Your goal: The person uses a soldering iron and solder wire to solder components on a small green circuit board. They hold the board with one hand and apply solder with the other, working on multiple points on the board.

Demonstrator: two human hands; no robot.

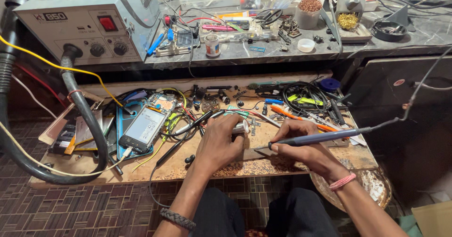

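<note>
Two hands work close together at the front edge of a scorched wooden surface [282, 164]: the right hand [306, 150] is closed in a pen grip on a blue soldering iron [320, 137], whose tip points toward nine o'clock and ends just beside the left hand [219, 145], which is curled down over a small part, with a white tube [241, 126] showing past its fingers; what lies under the palm is hidden. With the tip so near the left fingers, a slip could well burn them. The iron's grey cord [414, 100] runs off toward two o'clock, and a tug on it might drag the tip off its mark. At ten o'clock from the left hand an opened phone [148, 124] lies among yellow, black and red wires [169, 128], near enough that a stray sweep of the iron might melt their insulation. At twelve o'clock small screws and black parts [221, 98] lie loose and could be knocked off. Farther out, at eleven o'clock, a grey rework station [94, 22] feeds a thick black hose [87, 119] looping across the surface, which may snag.
</note>
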